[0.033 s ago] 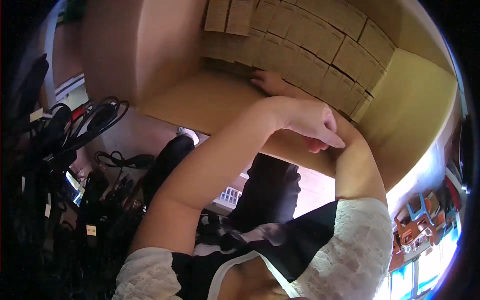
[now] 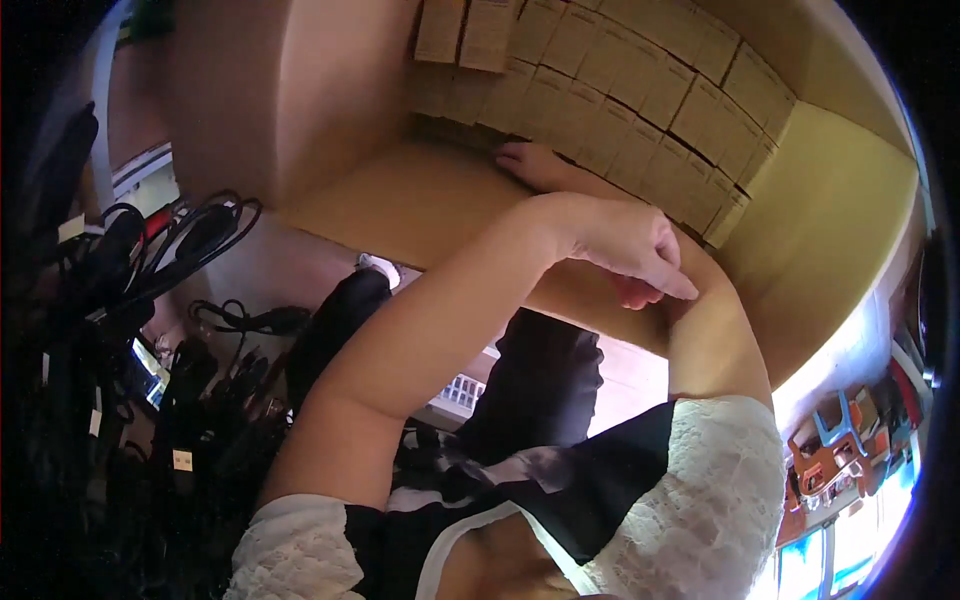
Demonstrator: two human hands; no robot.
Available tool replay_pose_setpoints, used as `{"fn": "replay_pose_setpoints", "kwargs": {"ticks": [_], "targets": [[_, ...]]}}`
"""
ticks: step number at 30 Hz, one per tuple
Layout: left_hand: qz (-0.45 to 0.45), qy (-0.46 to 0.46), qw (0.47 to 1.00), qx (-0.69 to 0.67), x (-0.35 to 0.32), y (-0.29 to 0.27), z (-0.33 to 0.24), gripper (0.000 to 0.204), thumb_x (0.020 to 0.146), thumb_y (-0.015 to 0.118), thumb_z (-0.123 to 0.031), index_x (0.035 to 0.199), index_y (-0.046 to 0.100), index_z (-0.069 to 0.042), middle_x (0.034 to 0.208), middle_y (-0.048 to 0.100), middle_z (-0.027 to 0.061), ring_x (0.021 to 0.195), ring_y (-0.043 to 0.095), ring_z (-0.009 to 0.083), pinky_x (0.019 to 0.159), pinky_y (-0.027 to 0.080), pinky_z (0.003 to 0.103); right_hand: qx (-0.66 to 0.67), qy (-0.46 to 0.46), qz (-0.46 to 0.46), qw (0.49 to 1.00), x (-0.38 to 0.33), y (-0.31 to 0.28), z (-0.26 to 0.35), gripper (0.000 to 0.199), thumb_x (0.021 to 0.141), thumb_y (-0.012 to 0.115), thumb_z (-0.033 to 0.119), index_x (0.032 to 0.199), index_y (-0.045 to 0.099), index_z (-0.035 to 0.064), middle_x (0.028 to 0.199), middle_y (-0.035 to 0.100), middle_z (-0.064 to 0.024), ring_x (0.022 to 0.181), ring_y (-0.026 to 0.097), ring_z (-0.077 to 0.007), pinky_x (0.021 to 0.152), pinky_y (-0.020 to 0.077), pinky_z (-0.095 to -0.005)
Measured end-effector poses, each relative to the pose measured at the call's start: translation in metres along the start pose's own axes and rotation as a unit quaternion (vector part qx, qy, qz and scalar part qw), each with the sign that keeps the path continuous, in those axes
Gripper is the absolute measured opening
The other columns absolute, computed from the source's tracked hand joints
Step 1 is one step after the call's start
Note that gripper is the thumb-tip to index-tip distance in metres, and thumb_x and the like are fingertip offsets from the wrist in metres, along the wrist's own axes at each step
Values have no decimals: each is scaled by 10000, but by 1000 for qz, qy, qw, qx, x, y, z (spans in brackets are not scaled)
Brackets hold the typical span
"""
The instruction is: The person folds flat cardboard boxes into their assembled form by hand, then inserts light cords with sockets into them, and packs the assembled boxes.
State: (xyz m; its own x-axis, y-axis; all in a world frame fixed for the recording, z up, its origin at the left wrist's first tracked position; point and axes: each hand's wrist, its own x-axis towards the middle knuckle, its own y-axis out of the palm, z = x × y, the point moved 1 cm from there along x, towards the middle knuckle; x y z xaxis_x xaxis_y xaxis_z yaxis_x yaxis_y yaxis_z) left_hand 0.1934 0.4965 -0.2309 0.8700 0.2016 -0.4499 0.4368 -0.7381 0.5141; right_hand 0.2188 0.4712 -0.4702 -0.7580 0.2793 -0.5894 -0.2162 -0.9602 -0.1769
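Overhead, head view only. Large open cardboard carton (image 2: 400, 200) filling the upper half, tan flap and inner wall lit from the right. Rows of small tan boxes (image 2: 640, 90) packed tight inside, running from 12 o'clock down toward 2 o'clock, edges touching, no gaps visible between neighbours.

Right hand (image 2: 535, 165) reaching across deep into the carton, lying at 12 o'clock against the lowest row of small boxes; fingers (image 2: 512, 155) pressed together and flat, touching the box fronts where these meet the carton floor. Grasp on any single box: cannot tell, fingertips partly hidden by the row.

Left hand (image 2: 625, 245) just right of centre, above the carton's near edge, wrist bent. Fingers (image 2: 665, 280) loosely curled, close together, tips pointing toward 4 o'clock and resting against the right forearm; holding nothing visible.

Forearms crossed, left over right. White lace sleeves (image 2: 700, 500) at 5 and 7 o'clock, dark garment between.

Tangle of black cables (image 2: 160, 260) at 9 o'clock, well apart from both hands. Orange and blue items (image 2: 835, 450) at 4 o'clock, too small to identify.
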Motion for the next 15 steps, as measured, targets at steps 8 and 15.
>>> {"fn": "replay_pose_setpoints", "kwargs": {"ticks": [8, 15], "targets": [[9, -42, 993, -112, -10, -2, 1, 386, 811, 632, -357, 599, 568, -41, 563, 574, 34, 514, 559, 93, 500, 449, 220, 4, -120, -68, 990, 98, 32, 12, 453, 903, 417, 266, 1317, 360, 92, 1207, 505, -207, 1104, 484, -352, 935, 387, -387], [1, -39, 996, -81, -8, 2, 1, 388, 817, 623, -357, 603, 568, -38, 563, 572, 26, 504, 561, 101, 494, 441, 222, -172, -235, -313, 904, 88, 36, 14, 463, 859, 474, 268, 1284, 404, 97, 1140, 553, -191, 1016, 543, -341, 892, 419, -405]]}}
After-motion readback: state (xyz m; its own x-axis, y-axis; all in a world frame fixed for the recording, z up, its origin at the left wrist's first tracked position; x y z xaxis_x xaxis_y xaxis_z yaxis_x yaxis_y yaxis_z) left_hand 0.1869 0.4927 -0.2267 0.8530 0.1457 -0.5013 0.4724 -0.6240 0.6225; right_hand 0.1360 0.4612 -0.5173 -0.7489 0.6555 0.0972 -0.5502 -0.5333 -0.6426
